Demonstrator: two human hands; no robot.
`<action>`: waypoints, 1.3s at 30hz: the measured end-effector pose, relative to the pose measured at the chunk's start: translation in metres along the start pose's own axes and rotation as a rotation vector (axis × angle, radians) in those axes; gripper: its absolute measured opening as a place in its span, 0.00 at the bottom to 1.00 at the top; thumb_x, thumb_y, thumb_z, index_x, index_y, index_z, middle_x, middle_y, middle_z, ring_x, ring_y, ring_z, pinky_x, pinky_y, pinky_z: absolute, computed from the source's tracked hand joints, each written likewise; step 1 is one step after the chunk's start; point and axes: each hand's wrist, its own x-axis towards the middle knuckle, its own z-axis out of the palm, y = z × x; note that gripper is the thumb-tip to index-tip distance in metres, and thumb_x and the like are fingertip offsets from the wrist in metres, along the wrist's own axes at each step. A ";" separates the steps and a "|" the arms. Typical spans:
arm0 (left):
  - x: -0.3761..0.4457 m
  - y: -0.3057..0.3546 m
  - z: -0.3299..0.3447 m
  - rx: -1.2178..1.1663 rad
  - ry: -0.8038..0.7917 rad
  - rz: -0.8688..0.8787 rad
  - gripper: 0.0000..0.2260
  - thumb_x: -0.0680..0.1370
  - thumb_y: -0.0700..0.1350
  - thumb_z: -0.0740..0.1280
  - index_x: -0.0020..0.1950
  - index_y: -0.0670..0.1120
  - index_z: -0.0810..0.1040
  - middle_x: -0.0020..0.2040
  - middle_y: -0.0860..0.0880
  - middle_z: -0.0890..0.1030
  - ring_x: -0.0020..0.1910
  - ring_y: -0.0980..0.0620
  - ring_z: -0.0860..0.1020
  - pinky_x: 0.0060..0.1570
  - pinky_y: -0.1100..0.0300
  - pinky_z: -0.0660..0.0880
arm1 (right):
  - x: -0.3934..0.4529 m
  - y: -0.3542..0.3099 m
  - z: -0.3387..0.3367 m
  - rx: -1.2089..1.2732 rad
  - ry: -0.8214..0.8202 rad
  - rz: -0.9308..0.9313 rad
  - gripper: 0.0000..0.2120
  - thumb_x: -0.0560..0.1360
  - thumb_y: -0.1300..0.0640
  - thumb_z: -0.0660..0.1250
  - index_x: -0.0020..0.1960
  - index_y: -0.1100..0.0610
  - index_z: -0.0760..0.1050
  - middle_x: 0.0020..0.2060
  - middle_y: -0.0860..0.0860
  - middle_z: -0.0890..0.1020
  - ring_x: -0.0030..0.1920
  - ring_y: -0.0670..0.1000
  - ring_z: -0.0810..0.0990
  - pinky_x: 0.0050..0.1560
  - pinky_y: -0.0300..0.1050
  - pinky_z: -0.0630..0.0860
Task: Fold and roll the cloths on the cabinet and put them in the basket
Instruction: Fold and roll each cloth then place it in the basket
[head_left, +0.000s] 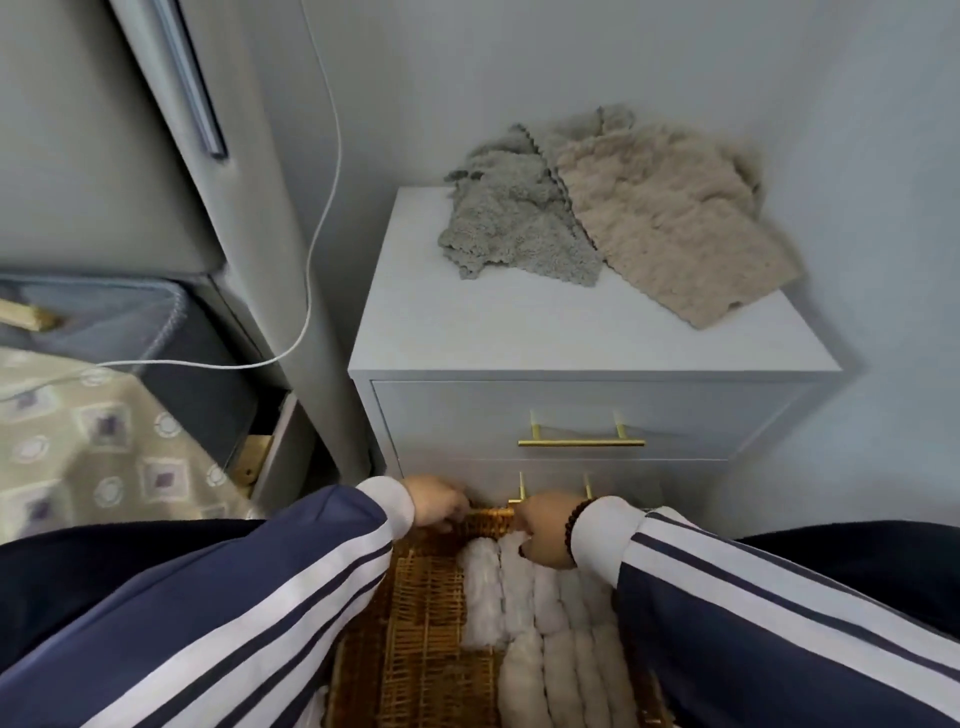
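A bed (78, 447) with a spotty cover sits far left, and a white cord (317, 218) hangs down by it. The left hand (434, 503) curls its grip over the far rim of the basket (415, 649). The right hand (543, 530) grips the same rim, with dark beads on its wrist. The basket is brown and woven. Soft pale rolls (524, 623) lie inside it on the right, side by side, with their long sides running away from the person. The near end of the basket is cut off, and the sleeves hide its sides. Up on the cabinet (467, 332), a crumpled grey cloth (511, 228) lies left of a flatter tan cloth (670, 228). The tan one overlaps the grey one's edge and its long side slants toward the front right corner.
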 end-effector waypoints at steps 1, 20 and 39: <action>-0.009 0.006 -0.006 0.029 0.009 0.019 0.12 0.79 0.40 0.61 0.61 0.42 0.76 0.52 0.45 0.78 0.43 0.52 0.76 0.36 0.67 0.76 | -0.006 0.000 -0.011 0.005 0.016 0.002 0.16 0.78 0.53 0.60 0.63 0.59 0.74 0.58 0.57 0.79 0.56 0.58 0.78 0.55 0.47 0.75; -0.091 0.102 -0.109 -0.528 0.092 0.488 0.11 0.80 0.36 0.59 0.60 0.43 0.76 0.52 0.44 0.84 0.49 0.45 0.83 0.47 0.58 0.79 | -0.076 0.035 -0.185 0.966 0.482 -0.171 0.06 0.77 0.60 0.64 0.51 0.56 0.78 0.46 0.51 0.85 0.45 0.50 0.84 0.49 0.45 0.78; -0.043 0.172 -0.094 -0.553 0.178 0.544 0.12 0.78 0.34 0.59 0.55 0.46 0.78 0.45 0.50 0.85 0.41 0.53 0.83 0.45 0.58 0.73 | -0.020 0.104 -0.200 0.216 0.922 0.562 0.11 0.74 0.63 0.58 0.34 0.57 0.65 0.40 0.54 0.73 0.45 0.57 0.76 0.43 0.47 0.74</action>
